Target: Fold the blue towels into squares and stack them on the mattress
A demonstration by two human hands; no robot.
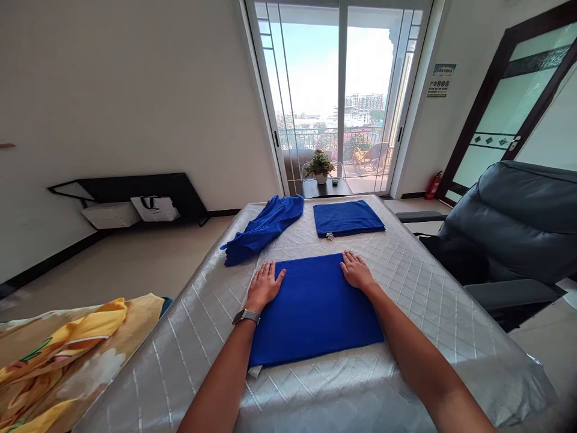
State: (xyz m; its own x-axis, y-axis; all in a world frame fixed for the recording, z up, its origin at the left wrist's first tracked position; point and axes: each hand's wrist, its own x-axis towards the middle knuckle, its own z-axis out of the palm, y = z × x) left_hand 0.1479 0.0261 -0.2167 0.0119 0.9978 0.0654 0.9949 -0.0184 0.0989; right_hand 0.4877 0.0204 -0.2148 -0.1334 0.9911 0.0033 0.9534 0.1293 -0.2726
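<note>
A blue cloth (315, 313), folded into a flat rectangle, lies in front of me on a silver quilted mattress (433, 325). My left hand (264, 285) rests flat at its far left corner, fingers stretched forward. At the far right corner my right hand (356, 270) also lies flat, fingers extended. A small white tag (255, 371) pokes out at the cloth's near left corner. Beyond it, a second folded blue cloth (349, 218) lies to the right, with its own white tag. A crumpled blue cloth (265, 228) is spread at the far left.
A black armchair (527, 222) stands close along the right side. Yellow patterned bedding (81, 355) lies at the lower left. Past the mattress's far edge are a small dark table (327, 189) with a potted plant (320, 165) and sliding glass doors (306, 72). A low black rack (148, 192) stands by the left wall.
</note>
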